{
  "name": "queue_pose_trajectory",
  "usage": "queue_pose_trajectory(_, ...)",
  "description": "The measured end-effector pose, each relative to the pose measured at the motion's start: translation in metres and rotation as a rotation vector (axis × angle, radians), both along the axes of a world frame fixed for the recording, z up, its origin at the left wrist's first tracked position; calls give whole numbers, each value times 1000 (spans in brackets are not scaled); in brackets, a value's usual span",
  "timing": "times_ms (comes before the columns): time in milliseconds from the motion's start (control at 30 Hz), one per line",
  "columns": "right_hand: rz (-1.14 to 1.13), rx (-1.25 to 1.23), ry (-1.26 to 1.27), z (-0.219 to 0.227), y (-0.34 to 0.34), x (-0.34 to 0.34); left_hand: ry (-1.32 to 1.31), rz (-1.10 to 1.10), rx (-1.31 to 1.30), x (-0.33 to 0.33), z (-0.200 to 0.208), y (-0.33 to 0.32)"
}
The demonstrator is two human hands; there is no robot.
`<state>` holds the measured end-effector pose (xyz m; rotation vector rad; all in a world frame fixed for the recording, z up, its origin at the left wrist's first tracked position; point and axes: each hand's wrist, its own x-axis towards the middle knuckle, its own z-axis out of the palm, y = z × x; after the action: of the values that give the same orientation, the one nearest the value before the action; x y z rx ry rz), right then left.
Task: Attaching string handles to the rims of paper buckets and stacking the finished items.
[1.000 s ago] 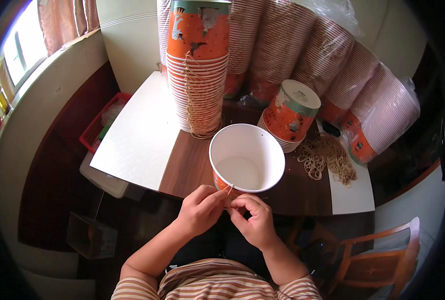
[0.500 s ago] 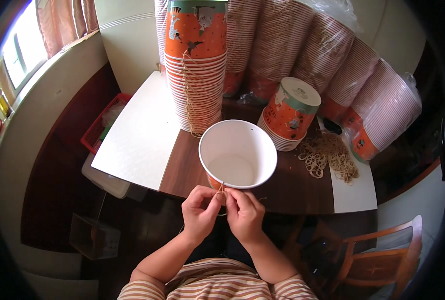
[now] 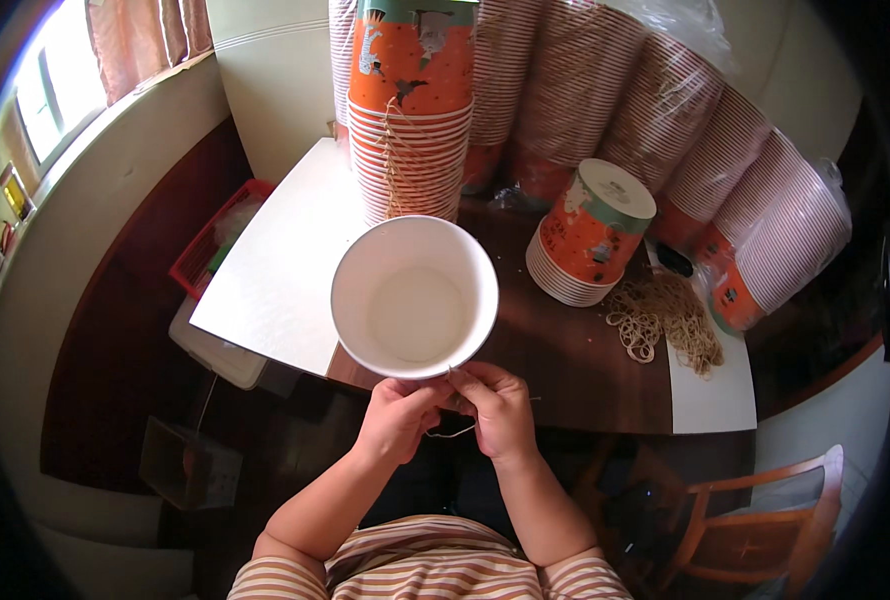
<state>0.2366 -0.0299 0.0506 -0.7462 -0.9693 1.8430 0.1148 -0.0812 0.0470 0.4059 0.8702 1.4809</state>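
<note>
A paper bucket (image 3: 415, 270) with a white inside stands mouth up at the table's near edge, tipped slightly toward me. At its near rim my left hand (image 3: 401, 412) is closed, its fingertips partly hidden against the bucket's outer side. Close beside it, my right hand (image 3: 495, 408) pinches with thumb and forefinger just under the rim. A thin pale string (image 3: 452, 435) runs between both hands and hangs in a small loop below them. Where the string meets the bucket is hidden by my fingers.
Behind the bucket rises a tall stack of orange paper buckets (image 3: 410, 150) with strings draped over it. A shorter upturned stack (image 3: 595, 235) stands right of it, near a pile of tan strings (image 3: 670, 320). Plastic-wrapped stacks (image 3: 655, 110) line the back. A wooden chair (image 3: 755, 520) is at lower right.
The bucket has shifted left and toward me, its mouth facing me more. My hands have come up against its rim, and the string loop now hangs lower between them.
</note>
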Motion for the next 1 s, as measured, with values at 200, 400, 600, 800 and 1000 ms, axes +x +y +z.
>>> queue_pose_trajectory(200,26,63,-69,6,0,4,191,-22,31,-7,-2,-1)
queue_pose_trajectory(400,70,110,-71,4,-1,9,383,-17,69,-8,3,-3)
queue_pose_trajectory(600,124,-74,110,0,2,9,402,17,138,-5,5,-4)
queue_pose_trajectory(800,138,-255,195,0,0,6,438,125,258,1,2,-5)
queue_pose_trajectory(1000,98,-185,151,-3,-2,9,1274,583,572,8,4,-1)
